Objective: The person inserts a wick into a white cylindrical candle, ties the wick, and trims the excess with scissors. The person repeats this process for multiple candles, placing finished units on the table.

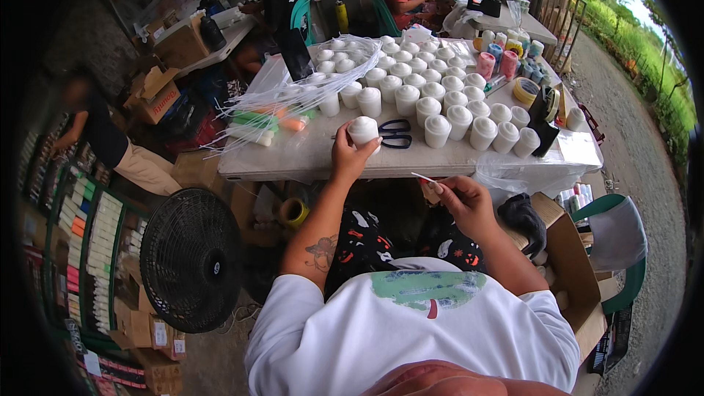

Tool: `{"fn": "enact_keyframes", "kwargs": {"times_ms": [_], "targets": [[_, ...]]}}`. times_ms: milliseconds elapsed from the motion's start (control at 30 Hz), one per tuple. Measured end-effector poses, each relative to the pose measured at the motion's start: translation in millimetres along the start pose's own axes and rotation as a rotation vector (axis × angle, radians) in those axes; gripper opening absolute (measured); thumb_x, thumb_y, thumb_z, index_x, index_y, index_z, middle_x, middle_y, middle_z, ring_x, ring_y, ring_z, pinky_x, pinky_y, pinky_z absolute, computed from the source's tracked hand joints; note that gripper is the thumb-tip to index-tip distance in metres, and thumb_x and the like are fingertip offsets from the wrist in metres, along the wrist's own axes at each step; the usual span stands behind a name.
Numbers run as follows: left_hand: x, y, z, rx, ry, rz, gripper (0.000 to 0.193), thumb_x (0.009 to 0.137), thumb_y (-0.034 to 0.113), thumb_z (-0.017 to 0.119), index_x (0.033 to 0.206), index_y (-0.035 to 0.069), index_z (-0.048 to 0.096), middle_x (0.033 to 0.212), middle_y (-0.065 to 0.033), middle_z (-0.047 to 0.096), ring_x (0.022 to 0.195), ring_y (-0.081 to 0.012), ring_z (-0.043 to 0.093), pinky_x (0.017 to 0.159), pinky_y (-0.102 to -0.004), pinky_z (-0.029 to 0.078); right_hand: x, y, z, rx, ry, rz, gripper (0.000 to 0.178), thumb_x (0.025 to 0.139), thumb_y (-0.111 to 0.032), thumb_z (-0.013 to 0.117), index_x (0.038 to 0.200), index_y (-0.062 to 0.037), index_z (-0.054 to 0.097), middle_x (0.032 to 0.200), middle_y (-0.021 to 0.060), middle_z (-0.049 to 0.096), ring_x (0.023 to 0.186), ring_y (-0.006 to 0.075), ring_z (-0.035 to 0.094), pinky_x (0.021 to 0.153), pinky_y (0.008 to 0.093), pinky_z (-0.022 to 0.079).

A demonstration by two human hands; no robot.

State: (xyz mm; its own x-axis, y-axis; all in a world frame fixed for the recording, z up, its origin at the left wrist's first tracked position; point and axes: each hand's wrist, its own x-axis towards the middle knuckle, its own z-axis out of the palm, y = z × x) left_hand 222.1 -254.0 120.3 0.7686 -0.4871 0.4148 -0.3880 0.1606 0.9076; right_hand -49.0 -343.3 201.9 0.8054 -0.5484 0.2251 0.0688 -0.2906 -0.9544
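Observation:
My left hand (347, 160) is closed around a short white candle (362, 129) with a domed top, lifted over the table's near edge. My right hand (467, 203) pinches a thin white stick (423, 177) that points left, out in front of the table edge and apart from the candle. Just right of the held candle lies a pair of scissors (396, 134) with dark handles. Several rows of similar white candles (438, 130) stand upright across the table. Long white strands (268, 100) spread over its left side, near orange and green pieces (293, 122).
On the table's right are a black tape dispenser (543, 119), tape rolls (526, 91) and pink candles (509, 64). A black fan (191, 260) stands to my left, an open cardboard box (576, 279) to my right. Other people sit behind the table, and one (110, 128) stands at left.

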Motion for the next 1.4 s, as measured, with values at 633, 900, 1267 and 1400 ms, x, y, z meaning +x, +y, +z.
{"fn": "enact_keyframes", "kwargs": {"times_ms": [633,900,1267,1400], "targets": [[-72.4,143.8,11.5,-1.110,-0.188,-0.480,0.054,0.094,0.055,0.042,0.120,0.007,0.046,0.111,-0.0163,0.060,0.102,-0.0260,0.062,0.088,-0.0369,0.052,6.5,-59.0,27.3,-0.421,0.112,-0.762,0.015,0.070,-0.003,0.073,0.083,-0.0045,0.065,0.072,0.0083,0.056,0.061,0.0254,0.058,0.054,0.0352,0.047],[-44.5,70.6,12.2,-0.503,0.068,-0.056,0.059,0.082,0.009,0.072,0.125,0.005,0.031,0.118,-0.0101,0.046,0.107,-0.0207,0.053,0.090,-0.0342,0.047,3.8,-48.4,9.3,-0.417,0.156,-0.601,0.008,0.078,-0.005,0.071,0.083,-0.0030,0.065,0.073,0.0071,0.057,0.062,0.0195,0.058,0.054,0.0306,0.046],[-13.2,14.7,-3.0,0.680,0.218,0.400,0.085,0.069,0.017,0.080,0.134,0.001,0.028,0.127,-0.0246,0.044,0.117,-0.0413,0.044,0.102,-0.0462,0.033,28.3,-16.1,-48.5,0.801,0.214,-0.187,0.017,0.095,-0.018,0.055,0.102,-0.0033,0.061,0.084,0.0032,0.060,0.077,0.0131,0.057,0.073,0.0285,0.046],[-61.1,53.5,11.5,0.085,-0.294,0.016,0.051,0.089,0.022,0.064,0.129,0.000,0.040,0.119,-0.0155,0.052,0.114,-0.0262,0.050,0.097,-0.0352,0.040,29.9,-12.4,-56.8,0.925,0.193,-0.206,0.021,0.098,-0.022,0.048,0.108,-0.0065,0.057,0.086,0.0039,0.060,0.079,0.0147,0.058,0.077,0.0325,0.048]]}}
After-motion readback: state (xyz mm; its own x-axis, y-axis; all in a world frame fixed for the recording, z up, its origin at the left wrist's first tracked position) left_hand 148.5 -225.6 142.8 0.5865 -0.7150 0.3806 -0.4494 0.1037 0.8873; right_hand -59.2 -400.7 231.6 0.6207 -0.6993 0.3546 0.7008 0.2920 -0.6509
